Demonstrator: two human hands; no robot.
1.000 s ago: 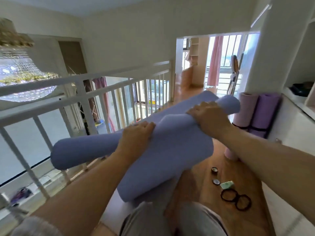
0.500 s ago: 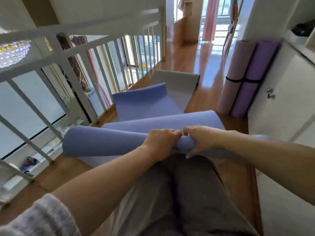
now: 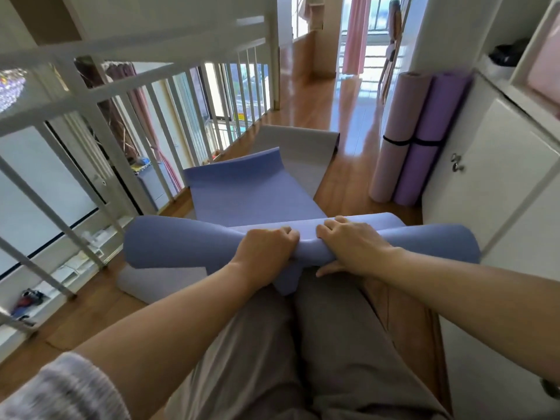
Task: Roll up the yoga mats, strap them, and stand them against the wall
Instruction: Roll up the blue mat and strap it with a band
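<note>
A blue yoga mat (image 3: 251, 192) lies partly unrolled along the wooden floor, its near end rolled loosely across my lap. My left hand (image 3: 263, 253) and my right hand (image 3: 351, 247) grip the middle of that roll side by side, squeezing it narrow there. A grey mat (image 3: 306, 150) lies flat under the blue one and sticks out beyond its far end. Two rolled mats, a pink one (image 3: 397, 137) and a purple one (image 3: 430, 137), stand upright against the white cabinet, each with a dark strap around it.
A white railing (image 3: 145, 86) runs along the left, with a drop behind it. White cabinets (image 3: 500, 183) line the right side. My legs in grey trousers (image 3: 303, 344) fill the foreground. Wooden floor (image 3: 339, 95) continues ahead toward a balcony door.
The blue mat was held up in the air a second ago; now its far part lies unrolled on the floor. My hands have come together at the roll's middle, and my view has tilted down.
</note>
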